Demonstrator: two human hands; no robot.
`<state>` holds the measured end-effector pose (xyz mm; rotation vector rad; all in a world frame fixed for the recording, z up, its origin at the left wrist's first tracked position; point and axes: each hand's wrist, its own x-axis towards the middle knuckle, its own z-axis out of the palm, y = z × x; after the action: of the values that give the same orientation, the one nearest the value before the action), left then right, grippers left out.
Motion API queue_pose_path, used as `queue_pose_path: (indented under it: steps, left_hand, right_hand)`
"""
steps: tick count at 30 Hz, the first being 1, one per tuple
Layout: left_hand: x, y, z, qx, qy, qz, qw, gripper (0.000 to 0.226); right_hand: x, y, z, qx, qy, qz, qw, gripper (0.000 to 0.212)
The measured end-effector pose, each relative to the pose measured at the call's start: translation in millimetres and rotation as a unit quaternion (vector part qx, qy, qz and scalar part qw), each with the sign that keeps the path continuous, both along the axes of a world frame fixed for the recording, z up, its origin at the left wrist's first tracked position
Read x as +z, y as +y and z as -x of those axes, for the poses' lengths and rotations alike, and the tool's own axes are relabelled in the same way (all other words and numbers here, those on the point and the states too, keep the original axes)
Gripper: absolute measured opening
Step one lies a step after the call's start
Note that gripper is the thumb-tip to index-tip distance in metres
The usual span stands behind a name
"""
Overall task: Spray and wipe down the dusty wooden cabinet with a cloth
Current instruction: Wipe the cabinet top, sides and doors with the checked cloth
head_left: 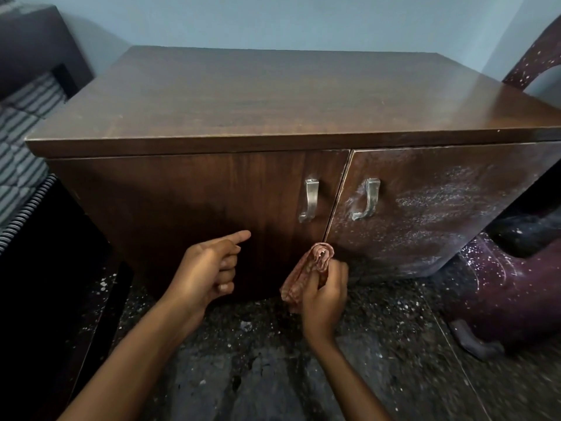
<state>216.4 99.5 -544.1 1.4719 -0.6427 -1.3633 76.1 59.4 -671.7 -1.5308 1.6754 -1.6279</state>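
Note:
A dark wooden cabinet (pixel 273 95) with two doors and two metal handles fills the view. Its left door (pixel 188 208) looks clean, while the right door (pixel 431 208) is covered in white dust and smears. My right hand (pixel 326 299) is shut on a bunched pinkish-brown cloth (pixel 306 268), whose tip touches the bottom of the seam between the doors. My left hand (pixel 209 268) hovers in front of the lower left door, forefinger pointing out and the other fingers curled, holding nothing. No spray bottle is visible.
A maroon plastic chair (pixel 516 284) speckled with white stands close at the right. A striped mattress (pixel 21 141) and dark furniture (pixel 39 41) sit at the left. The floor (pixel 273 360) below is dark, rough and dusty. A pale blue wall is behind.

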Motion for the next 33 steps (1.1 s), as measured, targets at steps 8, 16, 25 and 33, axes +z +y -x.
queue_pose_path:
  steps: [8, 16, 25, 33]
  left_hand:
    - [-2.2, -3.1, -1.5, 0.011, -0.006, -0.003, 1.000, 0.035]
    - [-1.7, -0.3, -0.4, 0.007, -0.003, -0.005, 1.000, 0.034]
    - [-3.0, 0.0, -0.5, 0.010, 0.004, -0.008, 1.000, 0.034]
    - [-1.0, -1.2, 2.5, 0.021, 0.011, -0.009, 1.000, 0.032]
  right_hand:
    - [59.9, -14.4, -0.6, 0.003, 0.010, 0.133, 0.991, 0.025]
    - [98.8, -21.1, 15.4, 0.047, 0.002, 0.142, 0.989, 0.028]
    - [153.6, -13.8, 16.8, 0.007, 0.197, 0.177, 0.964, 0.032]
    - [132.5, 10.7, 13.9, 0.068, 0.346, 0.088, 0.931, 0.024]
